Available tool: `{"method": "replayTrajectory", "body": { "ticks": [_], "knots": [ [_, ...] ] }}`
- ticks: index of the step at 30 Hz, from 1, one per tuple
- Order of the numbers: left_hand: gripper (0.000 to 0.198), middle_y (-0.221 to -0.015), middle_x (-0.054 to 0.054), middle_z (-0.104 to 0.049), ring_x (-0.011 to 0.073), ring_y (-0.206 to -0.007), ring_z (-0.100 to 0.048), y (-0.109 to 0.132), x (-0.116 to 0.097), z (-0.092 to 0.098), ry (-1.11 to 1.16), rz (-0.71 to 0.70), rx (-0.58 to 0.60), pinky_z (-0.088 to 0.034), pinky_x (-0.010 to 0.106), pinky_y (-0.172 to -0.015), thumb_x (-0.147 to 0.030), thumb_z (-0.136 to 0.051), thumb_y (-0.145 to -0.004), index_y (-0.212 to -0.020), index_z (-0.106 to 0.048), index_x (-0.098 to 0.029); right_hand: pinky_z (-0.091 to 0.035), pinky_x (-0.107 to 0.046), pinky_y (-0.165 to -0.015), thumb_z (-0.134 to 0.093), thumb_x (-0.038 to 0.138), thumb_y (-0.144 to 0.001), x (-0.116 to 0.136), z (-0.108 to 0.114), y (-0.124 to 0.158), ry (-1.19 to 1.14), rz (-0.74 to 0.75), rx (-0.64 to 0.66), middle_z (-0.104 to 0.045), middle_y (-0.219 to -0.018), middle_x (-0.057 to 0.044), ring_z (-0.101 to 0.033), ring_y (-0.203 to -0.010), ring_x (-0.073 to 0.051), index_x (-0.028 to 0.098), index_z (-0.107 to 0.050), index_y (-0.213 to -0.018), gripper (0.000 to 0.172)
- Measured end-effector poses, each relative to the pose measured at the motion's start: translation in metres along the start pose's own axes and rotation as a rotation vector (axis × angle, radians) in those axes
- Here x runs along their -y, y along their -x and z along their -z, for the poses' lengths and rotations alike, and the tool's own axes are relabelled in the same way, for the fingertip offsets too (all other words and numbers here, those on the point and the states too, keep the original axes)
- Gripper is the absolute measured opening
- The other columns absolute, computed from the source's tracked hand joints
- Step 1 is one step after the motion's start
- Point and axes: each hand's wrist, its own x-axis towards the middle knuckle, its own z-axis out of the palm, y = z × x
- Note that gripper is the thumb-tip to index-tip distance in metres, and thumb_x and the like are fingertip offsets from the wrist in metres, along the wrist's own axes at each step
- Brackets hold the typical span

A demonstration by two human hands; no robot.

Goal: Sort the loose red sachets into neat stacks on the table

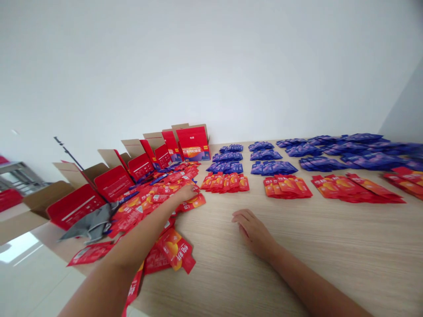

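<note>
At the right edge of a loose pile of red and orange pouches (142, 211), my left hand (187, 193) reaches down with its fingers curled onto a red pouch (196, 201). The hand partly covers that pouch. My right hand (253, 229) rests over the bare wood-grain tabletop (224, 264), fingers loosely bent and holding nothing. Just beyond the hands lies a fanned row of red pouches (226, 182). Another red stack (287, 186) is to the right of it. Nearer me, a single red pouch (176, 250) lies at the pile's front.
Opened red cartons (114, 187) line the left side, flaps up, with one upright red box (194, 147) at the back. Blue pouch stacks (274, 167) stand in rows toward the wall. More red stacks (357, 188) lie right. A grey cloth-like item (90, 224) sits at the left.
</note>
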Motion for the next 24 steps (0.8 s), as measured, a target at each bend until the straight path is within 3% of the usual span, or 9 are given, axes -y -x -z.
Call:
{"method": "replayTrajectory", "body": {
  "ticks": [5,9,12,16,24],
  "knots": [
    [0.022,-0.114,0.02,-0.064,0.0324,-0.118,-0.052,0.0,-0.013,-0.026,-0.268,-0.043,-0.061,-0.039,0.037,-0.099,-0.022,-0.063,-0.072,-0.091,-0.066,-0.012,-0.049,-0.042,-0.091,-0.036,-0.004,-0.08,0.0,-0.001,0.001,0.042,0.0,-0.005,-0.06,-0.105,-0.011,-0.052,-0.104,-0.021,0.015,-0.058,-0.098,0.034],
    [0.022,-0.112,0.023,-0.064,0.0343,-0.116,-0.054,-0.004,-0.02,-0.035,-0.382,-0.071,-0.08,-0.041,0.04,-0.097,-0.014,-0.059,-0.074,-0.095,-0.066,-0.011,-0.049,-0.04,-0.092,-0.037,-0.004,-0.08,0.0,0.0,0.001,0.053,-0.011,-0.008,-0.061,-0.105,-0.01,-0.052,-0.105,-0.02,0.016,-0.058,-0.097,0.034],
    [0.022,-0.11,0.022,-0.064,0.0321,-0.111,-0.058,-0.003,-0.023,-0.031,-0.43,-0.105,-0.103,-0.043,0.038,-0.094,-0.01,-0.055,-0.077,-0.096,-0.066,-0.011,-0.049,-0.04,-0.092,-0.037,-0.005,-0.079,0.0,0.0,0.001,0.05,-0.01,-0.006,-0.061,-0.105,-0.011,-0.052,-0.105,-0.02,0.015,-0.058,-0.098,0.035],
    [0.028,-0.116,0.021,-0.062,0.0295,-0.113,-0.057,0.001,-0.022,-0.007,-0.458,-0.132,-0.195,-0.043,0.034,-0.094,-0.009,-0.049,-0.081,-0.106,-0.061,-0.012,-0.049,-0.04,-0.091,-0.037,-0.005,-0.078,0.0,0.002,0.001,0.043,0.0,0.001,-0.061,-0.104,-0.01,-0.053,-0.104,-0.019,0.016,-0.058,-0.097,0.035],
    [0.02,-0.106,0.014,-0.065,0.0236,-0.101,-0.062,0.021,-0.015,0.08,-0.402,-0.131,-0.404,-0.046,0.029,-0.082,-0.012,-0.04,-0.087,-0.104,-0.051,-0.014,-0.05,-0.042,-0.09,-0.037,-0.004,-0.077,-0.003,-0.002,0.002,0.0,0.014,-0.049,-0.061,-0.102,-0.01,-0.054,-0.102,-0.02,0.017,-0.058,-0.096,0.036]
  ]
}}
